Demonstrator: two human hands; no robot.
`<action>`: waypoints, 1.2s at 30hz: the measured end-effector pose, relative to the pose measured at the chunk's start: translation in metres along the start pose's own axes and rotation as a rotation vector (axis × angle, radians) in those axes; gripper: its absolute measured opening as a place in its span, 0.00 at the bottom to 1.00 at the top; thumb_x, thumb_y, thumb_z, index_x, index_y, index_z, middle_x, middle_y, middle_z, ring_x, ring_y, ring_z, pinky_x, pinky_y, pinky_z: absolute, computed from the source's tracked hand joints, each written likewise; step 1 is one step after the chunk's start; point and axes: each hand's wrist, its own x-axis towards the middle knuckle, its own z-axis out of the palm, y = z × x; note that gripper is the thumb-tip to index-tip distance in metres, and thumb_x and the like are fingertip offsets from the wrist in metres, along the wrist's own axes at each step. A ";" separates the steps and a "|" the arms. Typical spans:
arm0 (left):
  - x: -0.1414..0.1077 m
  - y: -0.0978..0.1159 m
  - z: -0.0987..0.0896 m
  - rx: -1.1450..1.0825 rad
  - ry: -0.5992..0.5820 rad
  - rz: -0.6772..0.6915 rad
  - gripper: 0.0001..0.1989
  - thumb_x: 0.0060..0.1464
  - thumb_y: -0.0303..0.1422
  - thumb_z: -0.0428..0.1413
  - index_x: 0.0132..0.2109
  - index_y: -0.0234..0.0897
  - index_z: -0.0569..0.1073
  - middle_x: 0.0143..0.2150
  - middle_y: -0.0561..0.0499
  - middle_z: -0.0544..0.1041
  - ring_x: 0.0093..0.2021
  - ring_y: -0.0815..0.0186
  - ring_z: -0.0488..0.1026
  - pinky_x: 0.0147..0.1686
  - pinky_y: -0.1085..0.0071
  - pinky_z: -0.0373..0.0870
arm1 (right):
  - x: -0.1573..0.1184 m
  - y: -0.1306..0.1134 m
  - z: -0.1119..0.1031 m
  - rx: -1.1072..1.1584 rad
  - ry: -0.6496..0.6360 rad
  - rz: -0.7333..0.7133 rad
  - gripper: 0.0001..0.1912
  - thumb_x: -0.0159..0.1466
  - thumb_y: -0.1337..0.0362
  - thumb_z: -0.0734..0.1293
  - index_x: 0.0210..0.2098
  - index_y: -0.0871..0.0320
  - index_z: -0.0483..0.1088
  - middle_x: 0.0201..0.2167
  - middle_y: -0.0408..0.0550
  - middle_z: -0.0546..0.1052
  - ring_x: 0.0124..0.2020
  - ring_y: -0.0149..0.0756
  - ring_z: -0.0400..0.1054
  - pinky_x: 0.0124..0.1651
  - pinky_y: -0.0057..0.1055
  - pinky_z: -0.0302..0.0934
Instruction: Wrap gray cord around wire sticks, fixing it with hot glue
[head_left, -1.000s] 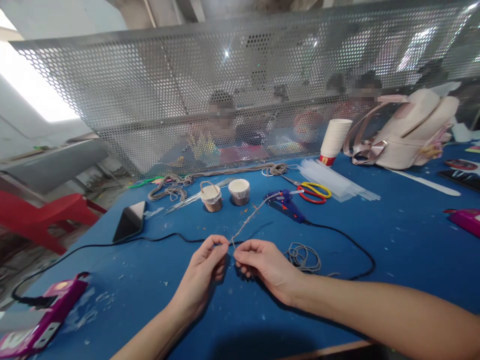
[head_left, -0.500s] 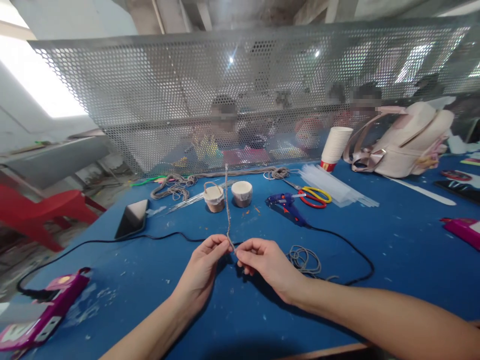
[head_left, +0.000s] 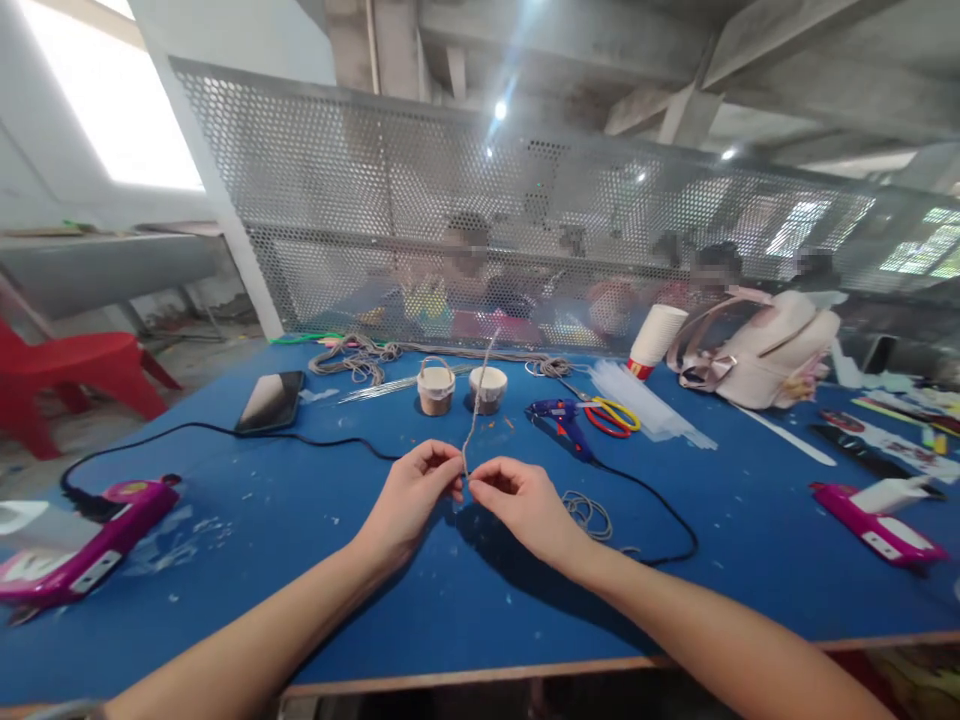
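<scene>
A stiff, thin length of grey cord (head_left: 478,405) rises from between my hands, its upper end leaning to the right. My left hand (head_left: 414,492) pinches its lower end between thumb and fingertips. Close beside it, my right hand (head_left: 525,502) is also closed in a pinch at the cord's bottom end, the two sets of fingertips almost touching. Behind the cord stand two small cups wrapped in brown and white: one with a looped handle (head_left: 436,390), the other without a handle (head_left: 489,392), partly crossed by the cord.
A blue glue gun (head_left: 561,418) lies right of the cups, near red-and-yellow-handled scissors (head_left: 616,416) and clear plastic sheets (head_left: 651,408). Loose twine (head_left: 589,515) sits by my right forearm. A phone (head_left: 270,402) and purple power strip (head_left: 112,535) are left. A perforated screen (head_left: 330,180) stands behind.
My view has tipped upward and shifted. The cord's upper end leans further right, now in front of the handleless cup. Both hands keep their pinch at its lower end.
</scene>
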 end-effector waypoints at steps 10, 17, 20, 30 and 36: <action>0.002 -0.001 -0.003 0.040 0.031 0.101 0.08 0.41 0.33 0.60 0.27 0.35 0.69 0.16 0.59 0.67 0.17 0.74 0.61 0.18 0.77 0.56 | 0.012 0.006 0.006 -0.035 0.045 -0.104 0.08 0.56 0.60 0.65 0.28 0.59 0.71 0.22 0.41 0.70 0.24 0.29 0.60 0.30 0.27 0.55; 0.007 -0.009 -0.004 -0.002 0.022 0.140 0.07 0.40 0.30 0.58 0.29 0.36 0.68 0.21 0.60 0.67 0.19 0.75 0.61 0.21 0.77 0.57 | 0.012 0.015 0.007 0.020 0.026 -0.083 0.08 0.55 0.59 0.66 0.29 0.59 0.71 0.21 0.40 0.69 0.21 0.27 0.56 0.25 0.26 0.52; 0.009 -0.011 -0.005 -0.008 0.022 0.152 0.06 0.40 0.29 0.58 0.28 0.38 0.67 0.21 0.60 0.66 0.20 0.74 0.61 0.21 0.77 0.57 | 0.012 0.020 0.007 0.062 0.028 -0.070 0.09 0.54 0.59 0.67 0.29 0.59 0.70 0.20 0.39 0.68 0.19 0.26 0.56 0.23 0.25 0.51; 0.008 -0.023 -0.005 0.040 -0.014 0.147 0.04 0.43 0.31 0.56 0.24 0.36 0.72 0.20 0.57 0.66 0.23 0.71 0.60 0.24 0.75 0.57 | 0.005 0.019 0.010 0.124 -0.009 -0.102 0.09 0.54 0.61 0.66 0.33 0.59 0.71 0.23 0.41 0.71 0.19 0.25 0.58 0.22 0.24 0.55; 0.009 -0.022 -0.005 0.037 -0.020 0.128 0.07 0.39 0.33 0.61 0.24 0.34 0.73 0.22 0.55 0.69 0.24 0.71 0.62 0.25 0.75 0.58 | 0.003 0.020 0.012 -0.149 -0.055 -0.291 0.10 0.60 0.62 0.63 0.36 0.61 0.72 0.29 0.45 0.75 0.26 0.29 0.65 0.31 0.26 0.60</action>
